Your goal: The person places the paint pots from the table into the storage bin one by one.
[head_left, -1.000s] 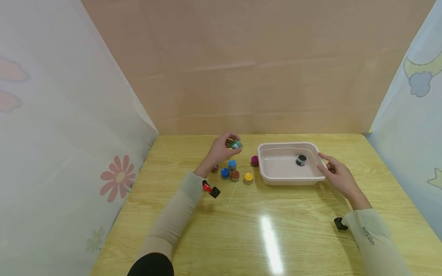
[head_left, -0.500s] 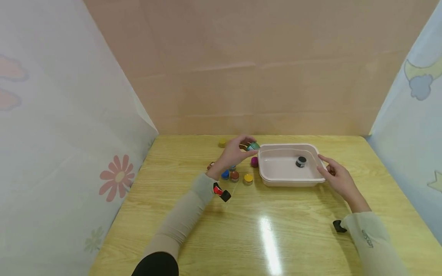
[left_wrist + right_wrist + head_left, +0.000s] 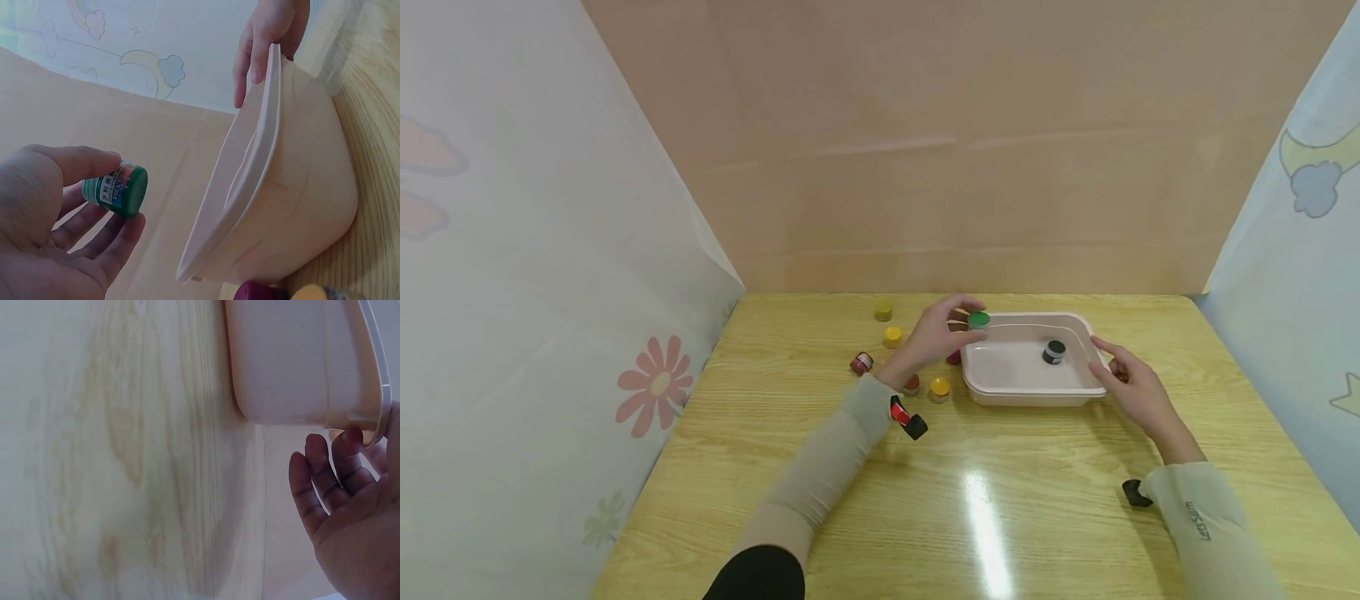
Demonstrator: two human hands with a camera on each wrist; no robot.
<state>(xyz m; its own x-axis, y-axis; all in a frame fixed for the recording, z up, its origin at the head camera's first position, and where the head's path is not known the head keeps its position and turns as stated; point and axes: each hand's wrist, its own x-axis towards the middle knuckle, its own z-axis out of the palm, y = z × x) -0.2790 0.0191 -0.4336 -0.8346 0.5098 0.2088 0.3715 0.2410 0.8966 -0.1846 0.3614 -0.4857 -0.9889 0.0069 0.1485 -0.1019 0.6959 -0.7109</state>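
Note:
In the head view my left hand (image 3: 936,336) pinches a small green-lidded paint jar (image 3: 978,321) between thumb and fingers, above the left rim of a pale pink plastic basin (image 3: 1030,399). The left wrist view shows the labelled green jar (image 3: 119,189) tilted on its side and apart from the basin wall (image 3: 294,187). My right hand (image 3: 1138,385) grips the basin's right rim, thumb over the edge and fingers outside. Inside the basin sits one black-lidded jar (image 3: 1054,352).
Left of the basin stand more jars: two yellow ones (image 3: 883,311) at the back, an orange-yellow one (image 3: 940,388), a brown one (image 3: 912,385) and a partly hidden magenta one (image 3: 953,357). A red jar (image 3: 861,362) lies on its side. A brown panel (image 3: 955,167) rises behind the wooden table.
My left hand has carried the green jar rightward from above the other jars to the basin's left rim. The jar's lid has turned upward. My right hand has stayed at the rim.

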